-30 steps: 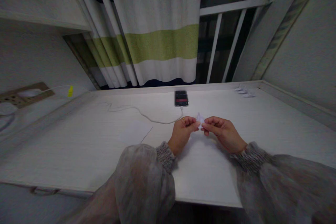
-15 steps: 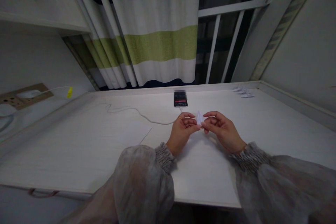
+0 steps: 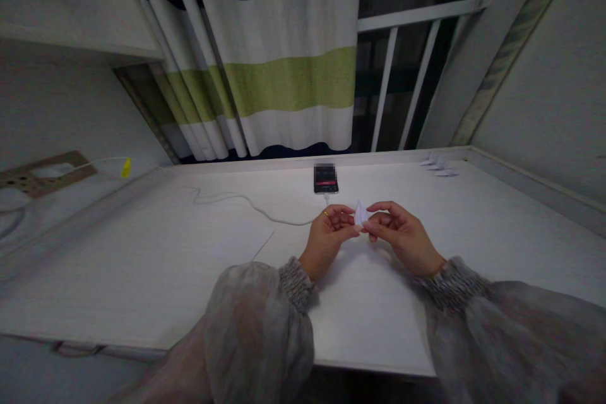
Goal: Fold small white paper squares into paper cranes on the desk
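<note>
A small piece of folded white paper (image 3: 360, 212) stands with its pointed tip up between my two hands, a little above the white desk (image 3: 379, 309). My left hand (image 3: 330, 235) pinches its left side with thumb and fingers; a ring shows on one finger. From the other side, my right hand (image 3: 402, 235) grips the paper's lower right edge, thumb against fingertips. My fingers cover part of the folds. Several small folded paper pieces (image 3: 440, 166) lie grouped at the desk's far right corner.
Behind my hands lies a phone (image 3: 326, 178) with a white cable (image 3: 265, 211) running left across the desk. A flat white sheet of paper (image 3: 243, 241) rests left of my left hand. A wall socket (image 3: 47, 173) is at far left; a striped curtain (image 3: 288, 76) hangs behind.
Both hands stay almost in place around the folded paper. The fingers of my left hand have shifted very slightly against it.
</note>
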A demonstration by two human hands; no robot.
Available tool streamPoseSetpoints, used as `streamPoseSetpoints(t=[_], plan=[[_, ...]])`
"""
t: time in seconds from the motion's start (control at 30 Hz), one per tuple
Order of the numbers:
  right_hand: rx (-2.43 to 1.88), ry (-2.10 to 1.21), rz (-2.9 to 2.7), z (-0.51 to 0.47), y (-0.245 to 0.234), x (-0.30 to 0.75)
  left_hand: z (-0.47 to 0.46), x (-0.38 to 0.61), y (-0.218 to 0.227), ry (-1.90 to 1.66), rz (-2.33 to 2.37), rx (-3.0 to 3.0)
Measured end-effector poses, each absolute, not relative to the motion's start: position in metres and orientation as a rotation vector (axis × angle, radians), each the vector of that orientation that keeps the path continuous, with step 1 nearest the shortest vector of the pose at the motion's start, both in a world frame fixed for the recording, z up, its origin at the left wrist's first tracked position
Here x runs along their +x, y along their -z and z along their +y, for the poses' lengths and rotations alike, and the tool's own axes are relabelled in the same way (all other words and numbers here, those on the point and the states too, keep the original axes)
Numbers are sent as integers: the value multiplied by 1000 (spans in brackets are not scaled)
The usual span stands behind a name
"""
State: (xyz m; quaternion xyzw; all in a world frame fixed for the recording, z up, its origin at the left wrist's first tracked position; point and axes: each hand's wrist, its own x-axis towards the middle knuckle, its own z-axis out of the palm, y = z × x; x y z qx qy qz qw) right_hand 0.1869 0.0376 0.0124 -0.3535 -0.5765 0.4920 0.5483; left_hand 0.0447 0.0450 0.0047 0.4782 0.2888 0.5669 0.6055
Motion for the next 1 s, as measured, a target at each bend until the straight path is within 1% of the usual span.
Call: streamPoseSetpoints(t=[0.53, 1.0], plan=[[-841, -1227, -1355, 37, -13, 187, 45, 44, -4, -1264, 661, 1132], [-853, -1206, -1385, 38, -13, 188, 45, 44, -4, -1260, 672, 1107]])
